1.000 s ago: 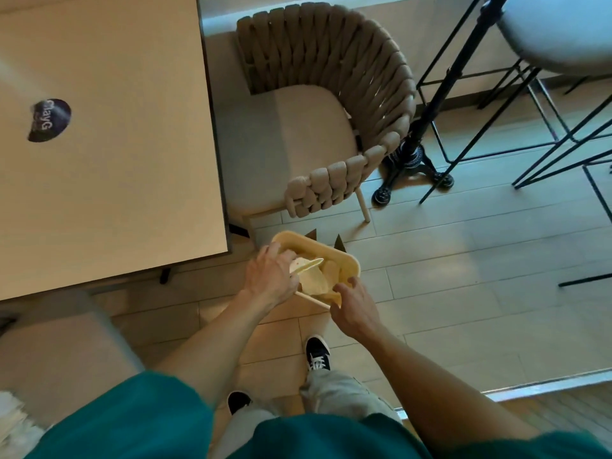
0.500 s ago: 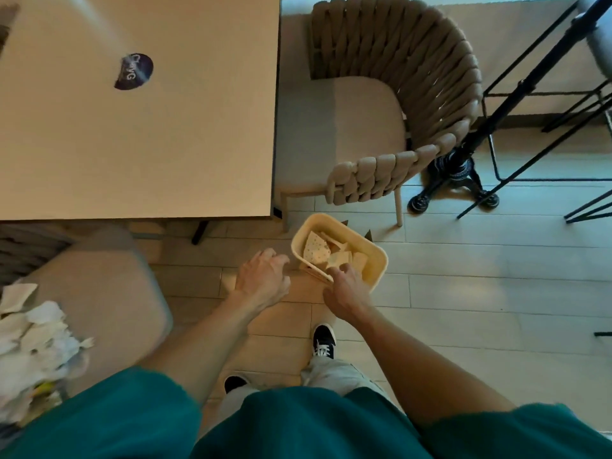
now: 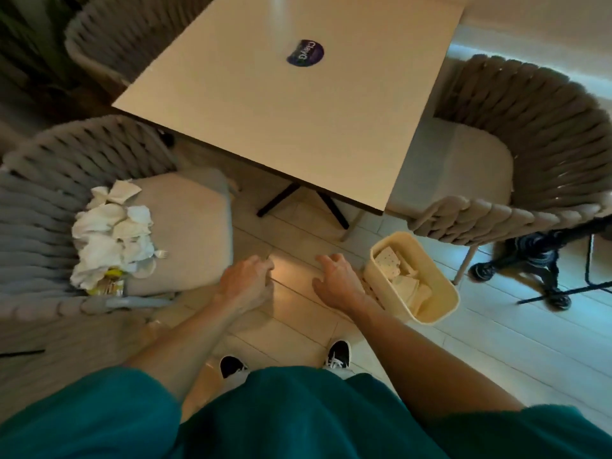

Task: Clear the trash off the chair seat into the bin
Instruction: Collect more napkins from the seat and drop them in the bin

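A heap of crumpled white napkins point(image 3: 112, 236), with a small white plastic fork and a yellow wrapper at its lower edge, lies on the beige seat cushion point(image 3: 188, 240) of the woven chair at left. The cream bin point(image 3: 440, 293) stands on the floor at right and holds several paper scraps. My left hand point(image 3: 246, 283) hovers over the floor just right of the seat's front corner, fingers loosely curled, holding nothing. My right hand point(image 3: 337, 279) hangs beside the bin's left wall, fingers relaxed and empty.
A square beige table point(image 3: 298, 111) with a dark round sticker fills the middle back, its black legs on the floor between the chairs. A second woven chair point(image 3: 530, 154) stands right of it, with a black stand base point(image 3: 530, 260) behind the bin.
The view has swung left, bringing the littered chair into full sight. Both hands have come away from the bin: the right one has let go of its rim and the left has drifted toward the left chair.
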A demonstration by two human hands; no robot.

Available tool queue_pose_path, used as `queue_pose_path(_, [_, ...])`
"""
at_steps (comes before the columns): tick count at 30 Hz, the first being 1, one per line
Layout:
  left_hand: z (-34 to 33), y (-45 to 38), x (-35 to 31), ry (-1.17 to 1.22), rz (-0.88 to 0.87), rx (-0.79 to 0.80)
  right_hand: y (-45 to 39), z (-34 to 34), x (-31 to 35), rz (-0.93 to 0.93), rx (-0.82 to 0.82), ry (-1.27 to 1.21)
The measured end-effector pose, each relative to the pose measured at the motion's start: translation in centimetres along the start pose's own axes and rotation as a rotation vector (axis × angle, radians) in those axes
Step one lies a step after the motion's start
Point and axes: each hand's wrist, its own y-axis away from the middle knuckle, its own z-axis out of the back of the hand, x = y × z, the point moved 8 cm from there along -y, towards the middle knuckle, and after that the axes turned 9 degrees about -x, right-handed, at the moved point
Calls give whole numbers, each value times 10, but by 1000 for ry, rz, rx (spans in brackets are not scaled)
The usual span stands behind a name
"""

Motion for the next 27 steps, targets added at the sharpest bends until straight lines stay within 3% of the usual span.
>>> queue_pose_path(14, [33, 60, 242, 138, 208, -22, -48, -101, 217, 156, 122, 152])
queue_pose_path(27, [57, 68, 404, 278, 486, -79, -108, -174, 360, 303, 251, 265])
